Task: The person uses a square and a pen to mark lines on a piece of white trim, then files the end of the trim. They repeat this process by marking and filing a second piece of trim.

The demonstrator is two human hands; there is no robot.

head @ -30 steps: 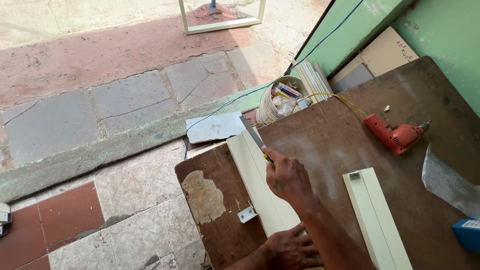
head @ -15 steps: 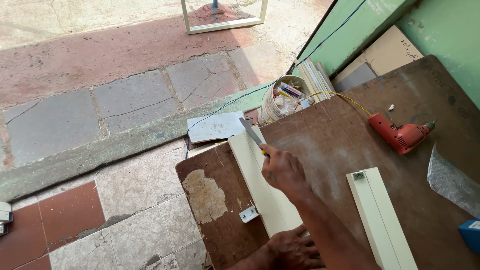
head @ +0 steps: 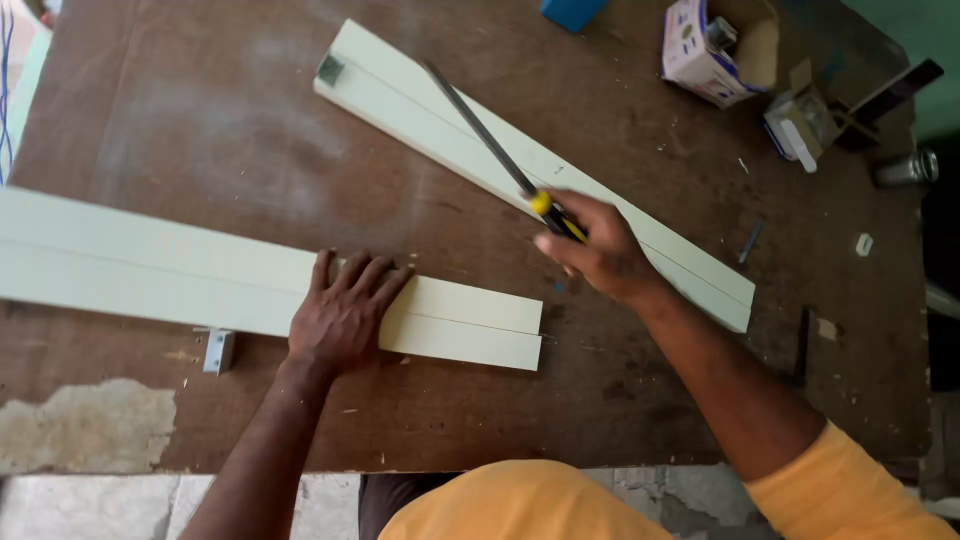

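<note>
Desk (head: 230,120): dark brown board in front of me, worn, dusty pale patches, small chips scattered over it.
Desk edge: near left corner, top layer peeled away, a pale rough patch (head: 85,425) exposed.
Floor (head: 90,505): pale stone slabs below the near edge of the desk.
Wall (head: 925,35): green surface at the upper right corner, beyond the desk.
Left margin: pale green strip (head: 35,70) with blue wires (head: 8,60) beside the desk.
Light: even daylight, soft shadows.
</note>
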